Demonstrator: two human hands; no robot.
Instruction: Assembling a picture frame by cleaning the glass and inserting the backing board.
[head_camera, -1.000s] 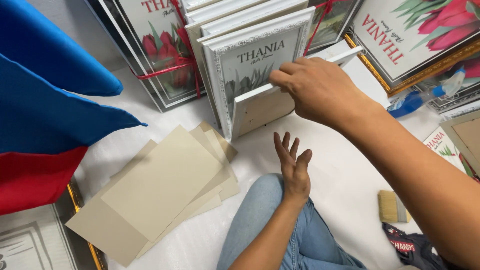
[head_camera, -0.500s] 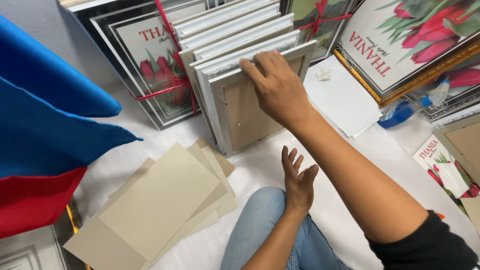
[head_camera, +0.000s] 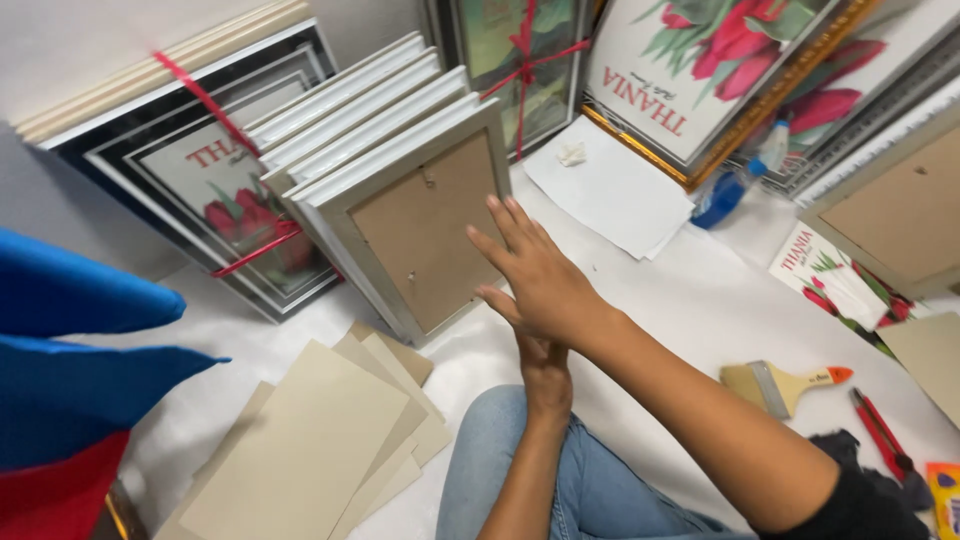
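My right hand (head_camera: 535, 275) hovers open, fingers stretched, just right of a row of white picture frames leaning against the wall. The front frame (head_camera: 430, 230) shows its brown backing board; my fingertips are close to its right edge, not gripping it. My left hand (head_camera: 545, 375) rests above my knee in blue jeans (head_camera: 500, 460), partly covered by my right wrist, and holds nothing that I can see. Loose beige card sheets (head_camera: 310, 450) lie fanned on the white floor at the front left.
Black-edged frames tied with red ribbon (head_camera: 220, 190) lean at the left, a gold-framed tulip print (head_camera: 690, 70) at the back right. White paper (head_camera: 610, 190), a blue spray bottle (head_camera: 730, 185), a paintbrush (head_camera: 785, 385) and a red cutter (head_camera: 880, 430) lie right. Blue cloth (head_camera: 70, 380) fills the left edge.
My right hand gripped the top of the front frame, set it back against the row, then let go and drew away open. My left hand stayed by my knee.
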